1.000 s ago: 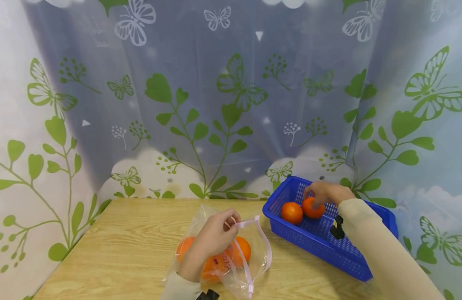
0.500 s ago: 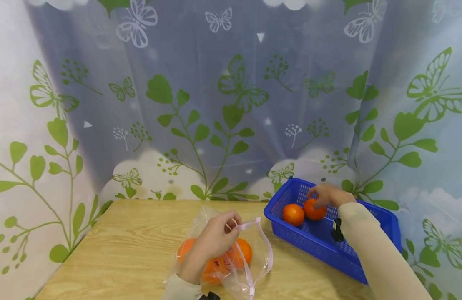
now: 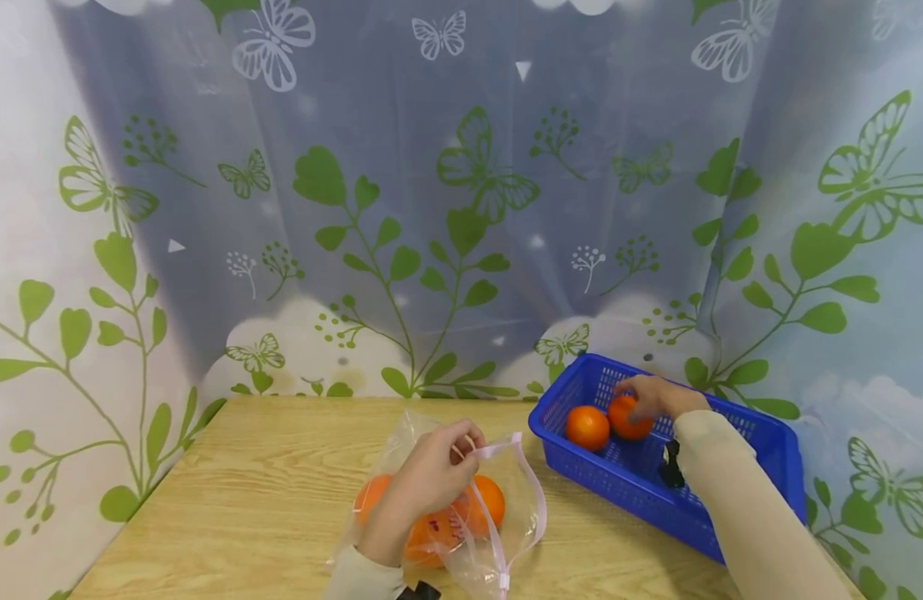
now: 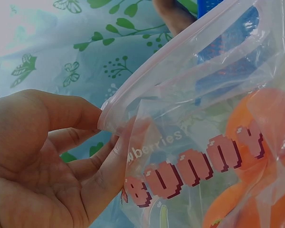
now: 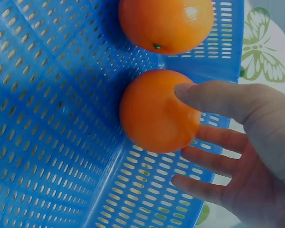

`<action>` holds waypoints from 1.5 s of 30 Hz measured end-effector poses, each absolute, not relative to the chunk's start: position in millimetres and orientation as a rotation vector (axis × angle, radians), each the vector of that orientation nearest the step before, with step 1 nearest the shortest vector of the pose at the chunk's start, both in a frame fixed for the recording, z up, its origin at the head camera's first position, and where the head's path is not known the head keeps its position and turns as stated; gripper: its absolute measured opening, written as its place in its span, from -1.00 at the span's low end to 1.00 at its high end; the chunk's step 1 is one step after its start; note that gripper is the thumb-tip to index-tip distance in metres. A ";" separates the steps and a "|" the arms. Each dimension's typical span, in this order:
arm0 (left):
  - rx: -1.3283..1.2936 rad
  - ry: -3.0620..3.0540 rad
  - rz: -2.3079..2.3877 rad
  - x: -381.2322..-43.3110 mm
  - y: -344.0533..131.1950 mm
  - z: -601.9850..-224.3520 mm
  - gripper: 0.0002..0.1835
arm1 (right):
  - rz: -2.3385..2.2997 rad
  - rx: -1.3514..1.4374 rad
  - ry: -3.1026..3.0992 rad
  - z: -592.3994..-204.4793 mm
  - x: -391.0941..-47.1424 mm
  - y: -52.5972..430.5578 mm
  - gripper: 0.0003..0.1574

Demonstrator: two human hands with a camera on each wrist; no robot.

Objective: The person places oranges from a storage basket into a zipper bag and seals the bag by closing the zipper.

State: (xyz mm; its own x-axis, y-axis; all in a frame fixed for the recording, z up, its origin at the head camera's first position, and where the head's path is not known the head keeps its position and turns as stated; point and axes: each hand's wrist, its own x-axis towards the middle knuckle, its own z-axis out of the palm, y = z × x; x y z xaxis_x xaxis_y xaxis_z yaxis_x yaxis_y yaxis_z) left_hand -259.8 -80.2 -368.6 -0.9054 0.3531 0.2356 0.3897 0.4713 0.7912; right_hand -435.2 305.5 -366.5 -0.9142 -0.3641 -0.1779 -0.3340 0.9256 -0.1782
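My left hand (image 3: 435, 471) pinches the pink zip edge of a clear plastic zip bag (image 4: 180, 161), thumb and forefinger meeting at its rim in the left wrist view. Several oranges (image 3: 488, 505) lie inside the bag, whose mouth gapes toward the right. Over at the blue basket (image 3: 634, 503), my right hand (image 3: 660, 396) holds an orange (image 5: 154, 114), thumb on its upper face and fingers along its far side. Another orange (image 3: 587, 428) sits beside it in the basket, close to the left end wall.
A wooden table (image 3: 244, 475) carries both bag and basket. Behind it hangs a curtain (image 3: 401, 250) printed with leaves and butterflies, which also covers both sides. The basket stands at the table's right rear, close to the curtain.
Both hands stay nearly where they were, left at the bag's edge and right at the same orange. The head view has shifted very slightly.
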 end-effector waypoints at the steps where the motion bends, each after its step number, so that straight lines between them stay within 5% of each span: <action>1: -0.672 -2.661 -1.451 -259.8 -80.0 -368.5 -0.91 | -0.218 -0.526 2.876 -367.2 -435.0 306.3 -0.38; 15: -0.672 -2.661 -1.432 -259.4 -79.5 -368.2 -0.93 | -0.342 -0.383 2.839 -374.0 -431.7 311.3 -0.57; 27: -0.666 -2.660 -1.442 -258.7 -78.8 -367.2 -0.92 | -0.325 -0.251 2.810 -381.6 -429.4 318.5 -0.25; 45: -0.662 -2.656 -1.424 -257.6 -78.4 -366.0 -0.91 | -0.430 -0.295 2.730 -367.6 -425.1 317.4 -0.34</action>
